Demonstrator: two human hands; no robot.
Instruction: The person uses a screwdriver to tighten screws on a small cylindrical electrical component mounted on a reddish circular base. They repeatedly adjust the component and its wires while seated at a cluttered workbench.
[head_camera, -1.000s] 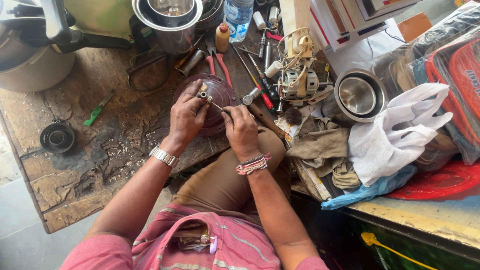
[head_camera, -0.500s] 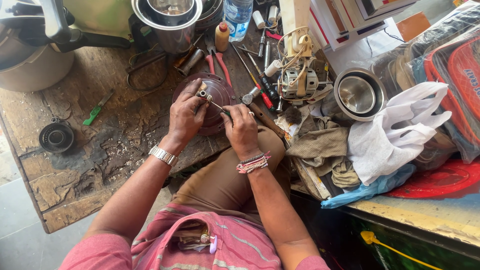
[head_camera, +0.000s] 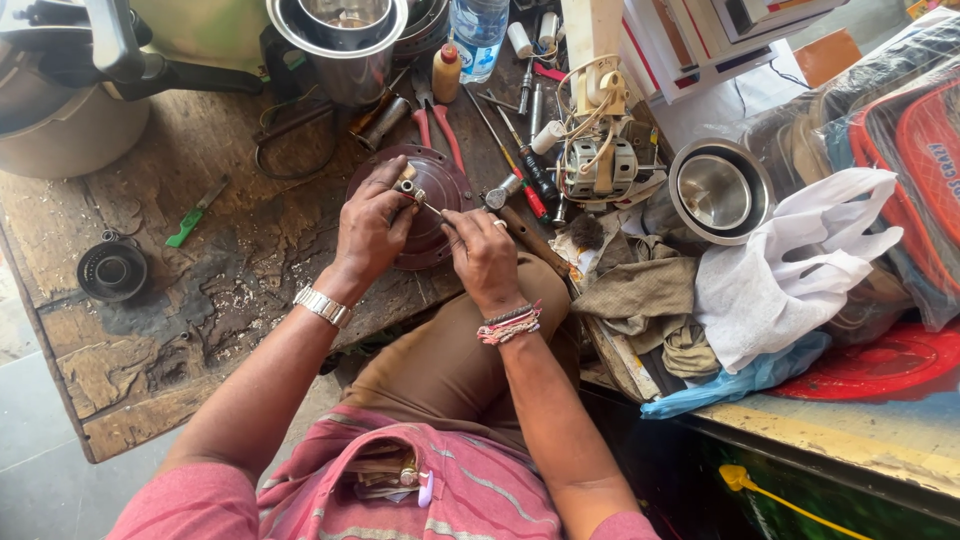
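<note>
Head cam looking down: red-handled pliers and screwdrivers lie just beyond the hands, a small motor off to the right, nothing blocking. Left hand has its grip pinched on a little metal fitting over the round brown base on the table. Right hand grips a thin tool, tip touching the fitting. Both wrists are bent inward.

Both my forearms reach forward over my lap, converging above the bench edge. My left hand, steel watch at its wrist, has fingers curled in a pinching grip. My right hand, banded at its wrist, sits just beside it, fingers closed, knuckles up.
</note>
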